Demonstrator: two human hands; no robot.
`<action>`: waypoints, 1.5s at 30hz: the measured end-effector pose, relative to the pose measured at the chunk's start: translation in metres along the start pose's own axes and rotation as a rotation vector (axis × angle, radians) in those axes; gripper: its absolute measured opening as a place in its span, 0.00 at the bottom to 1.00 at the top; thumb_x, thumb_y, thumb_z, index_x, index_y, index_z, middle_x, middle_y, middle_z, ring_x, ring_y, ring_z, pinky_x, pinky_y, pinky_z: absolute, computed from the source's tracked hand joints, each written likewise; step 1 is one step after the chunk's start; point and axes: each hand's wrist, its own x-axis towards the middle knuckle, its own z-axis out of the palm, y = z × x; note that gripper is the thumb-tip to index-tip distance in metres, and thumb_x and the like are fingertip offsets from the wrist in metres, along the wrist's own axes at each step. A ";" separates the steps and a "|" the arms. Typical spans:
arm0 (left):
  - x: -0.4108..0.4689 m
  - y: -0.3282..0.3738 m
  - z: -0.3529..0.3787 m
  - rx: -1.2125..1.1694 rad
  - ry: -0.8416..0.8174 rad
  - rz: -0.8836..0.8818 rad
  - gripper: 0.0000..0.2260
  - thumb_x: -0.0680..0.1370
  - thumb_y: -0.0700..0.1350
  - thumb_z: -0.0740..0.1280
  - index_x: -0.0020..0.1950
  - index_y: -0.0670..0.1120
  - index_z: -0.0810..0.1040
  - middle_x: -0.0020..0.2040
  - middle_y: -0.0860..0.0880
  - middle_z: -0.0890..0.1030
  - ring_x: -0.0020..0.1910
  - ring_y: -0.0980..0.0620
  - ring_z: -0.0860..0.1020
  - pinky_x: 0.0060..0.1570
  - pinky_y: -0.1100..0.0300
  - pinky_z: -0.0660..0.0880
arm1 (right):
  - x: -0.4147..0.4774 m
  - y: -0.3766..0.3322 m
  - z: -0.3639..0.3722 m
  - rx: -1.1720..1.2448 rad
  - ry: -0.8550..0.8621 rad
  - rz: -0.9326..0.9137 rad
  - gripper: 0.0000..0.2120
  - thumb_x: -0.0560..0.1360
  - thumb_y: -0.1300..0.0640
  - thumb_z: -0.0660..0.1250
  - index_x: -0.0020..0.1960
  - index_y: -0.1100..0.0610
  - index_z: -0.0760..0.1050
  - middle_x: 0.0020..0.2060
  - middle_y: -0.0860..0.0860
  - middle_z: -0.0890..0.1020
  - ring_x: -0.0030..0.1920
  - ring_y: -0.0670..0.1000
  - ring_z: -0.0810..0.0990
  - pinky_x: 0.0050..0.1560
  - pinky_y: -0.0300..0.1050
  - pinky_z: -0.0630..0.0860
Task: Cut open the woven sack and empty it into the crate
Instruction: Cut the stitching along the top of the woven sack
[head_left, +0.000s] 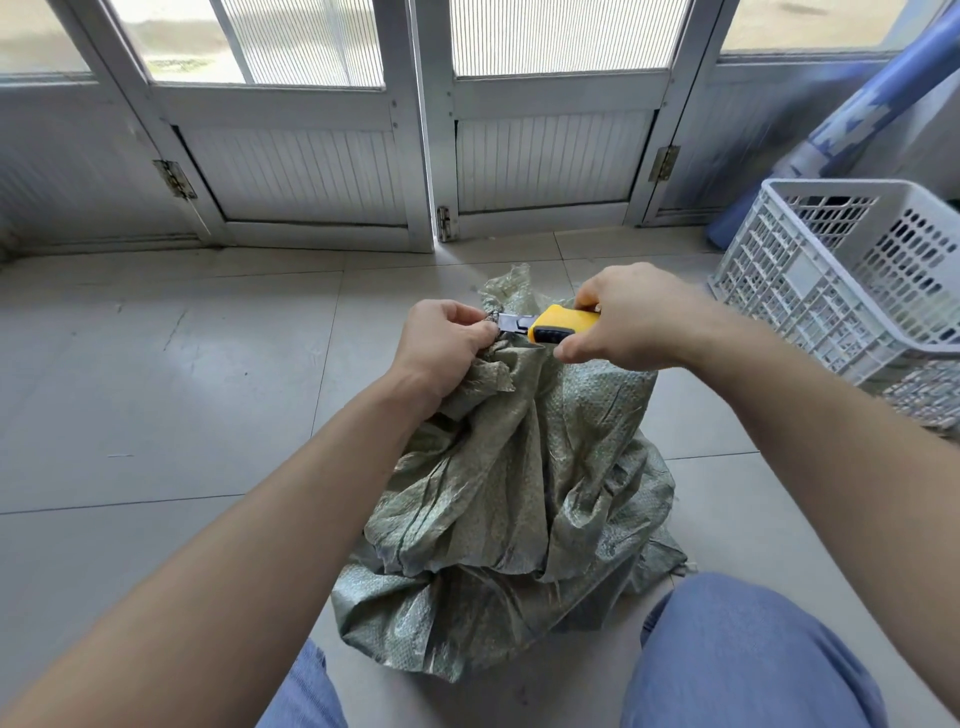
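Cutting at the neck
Left hand (447, 343) pinched the gathered top of the woven sack (519, 493); right hand (628, 322) gripped a yellow knife (558, 325) held crosswise, blade pointing at the left hand. Crate (841, 280) stood beyond the right hand.

Honestly can't make out any text here: no lettering, brand or number that I can read on the yellow utility knife (558, 325) in the middle of the frame, the green woven sack (519, 493) below it, or the white crate (841, 275) at the right edge. The blue roll (872, 104) in the upper right has some pale marks on it, but they're too blurry to say whether they're letters or just a pattern.
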 end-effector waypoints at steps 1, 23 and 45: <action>-0.001 0.001 0.000 -0.001 -0.005 -0.010 0.01 0.74 0.40 0.70 0.43 0.43 0.80 0.36 0.48 0.79 0.32 0.55 0.75 0.35 0.64 0.73 | 0.000 -0.001 0.001 -0.019 0.024 0.009 0.16 0.68 0.42 0.71 0.46 0.54 0.78 0.41 0.54 0.78 0.43 0.58 0.76 0.41 0.46 0.73; 0.002 -0.006 -0.001 0.170 -0.060 0.020 0.05 0.76 0.40 0.67 0.45 0.41 0.81 0.38 0.45 0.79 0.35 0.52 0.74 0.39 0.60 0.73 | 0.007 -0.008 0.020 0.186 -0.030 0.100 0.19 0.67 0.42 0.73 0.37 0.60 0.77 0.33 0.56 0.79 0.37 0.57 0.76 0.33 0.44 0.67; 0.005 -0.017 -0.002 0.068 0.010 0.015 0.05 0.76 0.37 0.66 0.47 0.41 0.82 0.40 0.45 0.80 0.38 0.51 0.76 0.45 0.58 0.75 | 0.000 -0.011 0.015 0.383 -0.111 0.080 0.17 0.70 0.47 0.71 0.38 0.62 0.80 0.27 0.53 0.80 0.26 0.50 0.74 0.33 0.41 0.70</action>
